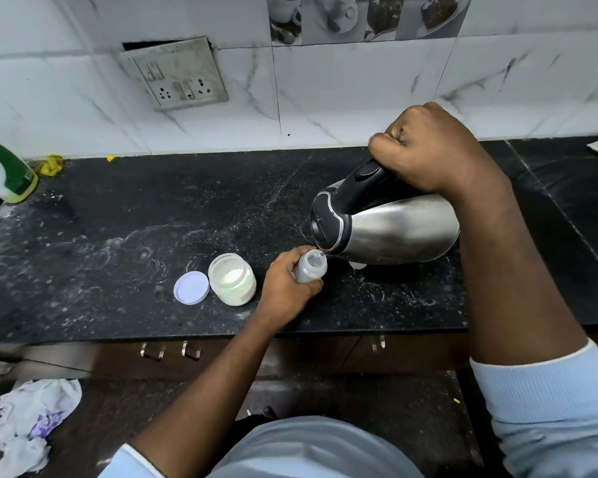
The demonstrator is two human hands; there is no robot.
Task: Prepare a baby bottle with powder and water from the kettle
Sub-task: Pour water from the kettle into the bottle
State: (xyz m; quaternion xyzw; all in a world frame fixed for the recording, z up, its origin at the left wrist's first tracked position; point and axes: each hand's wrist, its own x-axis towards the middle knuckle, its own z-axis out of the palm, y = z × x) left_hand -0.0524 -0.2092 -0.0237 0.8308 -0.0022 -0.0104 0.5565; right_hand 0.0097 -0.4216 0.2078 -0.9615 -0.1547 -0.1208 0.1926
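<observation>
The right hand [439, 151] fists the tipped kettle [387, 222] handle, while the left hand [285, 286] wraps the baby bottle [310, 269].

We're at a dusty black stone counter [118, 236] with white marble-look wall tiles [325, 98] behind it, a grimy switch and socket plate [175, 73] hanging a bit crooked, dark cabinets [83, 357] with small metal handles [190, 350] below.

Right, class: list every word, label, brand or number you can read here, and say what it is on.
None can be read.
Kettle: no visible lettering.
Jar, lid, bottle: plain.
Green-capped bottle: no legible print.
Socket plate: no markings legible.
</observation>
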